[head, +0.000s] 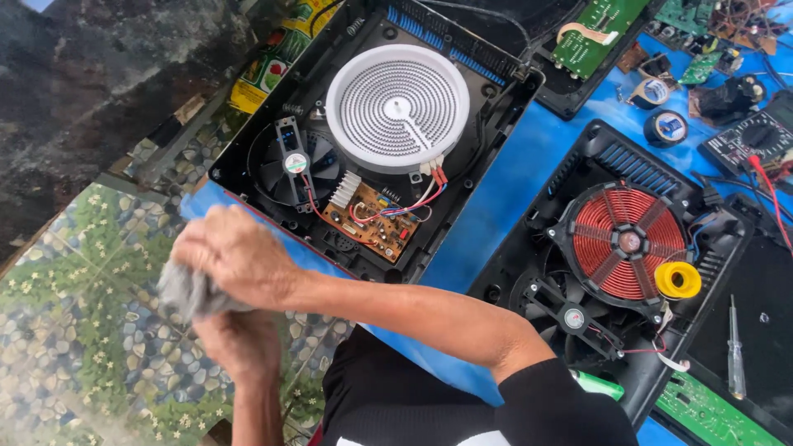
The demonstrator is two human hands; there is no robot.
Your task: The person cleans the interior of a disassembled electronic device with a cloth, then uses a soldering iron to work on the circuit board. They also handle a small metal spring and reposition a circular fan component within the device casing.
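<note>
Head view
Landmark: opened black cooker casing (462,177) on blue table (512,182).
Grey cloth (188,293): crumpled, soft, off the casing's near-left corner, over patterned floor.
Right hand (235,256): on top of cloth, fingers clenched around it.
Left hand (239,343): beneath cloth, touching it; finger grip cannot be told.
White heating coil (398,107): round, inside casing.
Fan (291,165): left of coil.
Circuit board (376,221): orange, below coil.
Second casing, copper coil (629,241): right of landmark.

Both hands, right hand (235,256) above left hand (239,343), clasp a grey cloth (186,293). Beside them on the blue table (512,186): opened cooker (372,140) with white coil; second cooker (619,256) with red coil.
</note>
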